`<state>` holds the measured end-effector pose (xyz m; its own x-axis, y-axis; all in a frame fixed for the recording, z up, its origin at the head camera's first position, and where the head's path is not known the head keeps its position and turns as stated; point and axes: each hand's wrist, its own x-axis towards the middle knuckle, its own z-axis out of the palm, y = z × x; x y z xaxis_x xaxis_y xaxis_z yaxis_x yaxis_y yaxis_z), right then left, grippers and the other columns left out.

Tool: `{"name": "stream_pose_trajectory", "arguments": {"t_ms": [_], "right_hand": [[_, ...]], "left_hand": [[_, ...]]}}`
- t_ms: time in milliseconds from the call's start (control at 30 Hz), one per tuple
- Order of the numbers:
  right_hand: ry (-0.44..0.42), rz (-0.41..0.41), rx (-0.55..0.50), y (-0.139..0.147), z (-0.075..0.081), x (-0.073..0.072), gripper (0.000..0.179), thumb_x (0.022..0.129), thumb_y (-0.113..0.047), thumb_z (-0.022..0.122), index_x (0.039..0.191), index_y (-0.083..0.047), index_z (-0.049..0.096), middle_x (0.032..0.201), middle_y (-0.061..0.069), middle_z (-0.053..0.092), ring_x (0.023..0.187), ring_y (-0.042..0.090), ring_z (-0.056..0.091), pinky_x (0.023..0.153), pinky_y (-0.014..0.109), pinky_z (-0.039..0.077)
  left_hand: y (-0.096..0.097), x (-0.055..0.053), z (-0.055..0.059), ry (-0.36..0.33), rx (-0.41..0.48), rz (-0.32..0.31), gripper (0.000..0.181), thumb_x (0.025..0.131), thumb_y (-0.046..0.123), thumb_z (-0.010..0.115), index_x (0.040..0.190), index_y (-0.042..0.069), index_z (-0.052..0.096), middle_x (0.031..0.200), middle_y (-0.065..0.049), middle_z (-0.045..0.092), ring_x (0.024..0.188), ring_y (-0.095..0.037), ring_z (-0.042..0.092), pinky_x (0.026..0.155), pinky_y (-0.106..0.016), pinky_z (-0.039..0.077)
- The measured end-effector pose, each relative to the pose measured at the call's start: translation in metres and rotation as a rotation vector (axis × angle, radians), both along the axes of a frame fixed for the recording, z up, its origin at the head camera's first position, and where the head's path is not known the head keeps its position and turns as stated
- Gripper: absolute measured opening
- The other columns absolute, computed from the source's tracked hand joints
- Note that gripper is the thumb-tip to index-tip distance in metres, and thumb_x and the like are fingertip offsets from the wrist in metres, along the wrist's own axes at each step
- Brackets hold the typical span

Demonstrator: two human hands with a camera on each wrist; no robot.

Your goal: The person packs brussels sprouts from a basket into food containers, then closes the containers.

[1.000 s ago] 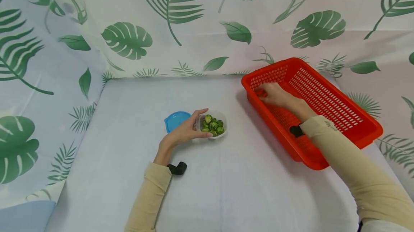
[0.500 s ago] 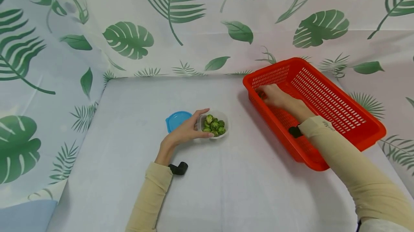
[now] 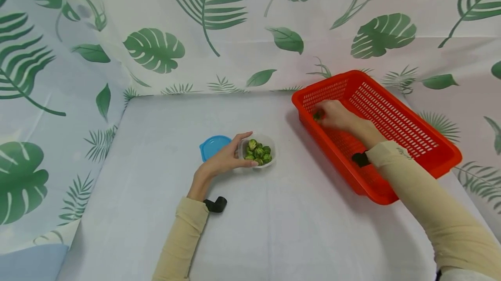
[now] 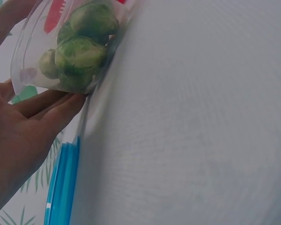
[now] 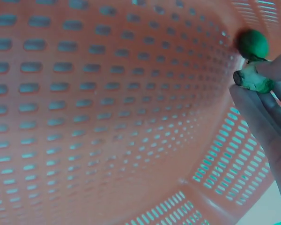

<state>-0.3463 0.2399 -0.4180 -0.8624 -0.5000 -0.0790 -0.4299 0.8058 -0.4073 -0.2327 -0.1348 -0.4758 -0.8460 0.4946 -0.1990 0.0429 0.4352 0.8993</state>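
Observation:
A clear plastic container [image 3: 271,140] stands on the white table, holding several green Brussels sprouts [image 3: 258,152]. My left hand [image 3: 224,158] grips its near-left side, thumb at the front and fingers round the back; in the left wrist view fingers support the container wall [image 4: 28,65]. On the right, my right hand [image 3: 335,115] reaches into the far-left end of a red slotted basket [image 3: 395,118]. Between thumb and fingers it pinches a Brussels sprout [image 5: 254,79], cut stem showing. Another sprout [image 5: 253,43] lies just beyond, against the basket; the hand hides other contents of that corner.
A round blue lid [image 3: 213,146] lies behind the left hand, left of the container. The basket's raised rim [image 3: 332,150] surrounds the right forearm. A leaf-printed cloth [image 3: 235,20] hangs behind the table and along its sides.
My right hand has shifted slightly right and up inside the basket, and a sprout now shows at its fingertips. The left hand and container stay still.

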Motion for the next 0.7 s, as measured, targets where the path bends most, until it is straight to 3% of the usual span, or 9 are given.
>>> {"name": "stream_pose_trajectory", "arguments": {"t_ms": [100,233,333,700], "right_hand": [[-0.013,-0.019,0.002,0.002,0.005,0.003,0.029,0.088,-0.002,0.073,0.116,0.006,0.069,0.104,0.020,0.071,0.097,0.034,0.062,0.094,0.054,0.053],[-0.003,-0.019,-0.012,0.004,0.010,0.007,0.024,0.088,-0.001,0.073,0.111,0.004,0.068,0.103,0.018,0.072,0.098,0.034,0.065,0.094,0.054,0.054],[0.015,-0.019,-0.018,0.004,0.014,0.011,0.025,0.088,0.000,0.074,0.112,0.003,0.070,0.103,0.017,0.073,0.098,0.033,0.066,0.093,0.054,0.054],[0.019,-0.069,-0.061,0.002,0.035,0.024,0.025,0.089,-0.002,0.076,0.114,-0.003,0.072,0.106,0.015,0.074,0.100,0.032,0.067,0.091,0.052,0.056]], "left_hand": [[0.000,0.000,-0.001,-0.010,0.011,-0.003,0.098,0.086,0.047,0.082,0.164,0.034,0.023,0.144,-0.013,0.044,0.090,-0.025,0.042,0.077,-0.040,0.039],[0.000,0.001,-0.001,-0.029,0.028,0.001,0.098,0.086,0.048,0.082,0.163,0.037,0.023,0.157,-0.012,0.038,0.126,-0.031,0.051,0.098,-0.048,0.046],[0.000,0.001,-0.002,-0.034,0.032,0.007,0.098,0.085,0.048,0.082,0.163,0.038,0.024,0.170,-0.008,0.021,0.151,-0.037,0.032,0.115,-0.058,0.036],[0.001,0.001,-0.003,-0.035,0.050,-0.001,0.098,0.086,0.046,0.082,0.163,0.036,0.023,0.171,-0.010,0.017,0.150,-0.038,0.032,0.115,-0.058,0.036]]}}
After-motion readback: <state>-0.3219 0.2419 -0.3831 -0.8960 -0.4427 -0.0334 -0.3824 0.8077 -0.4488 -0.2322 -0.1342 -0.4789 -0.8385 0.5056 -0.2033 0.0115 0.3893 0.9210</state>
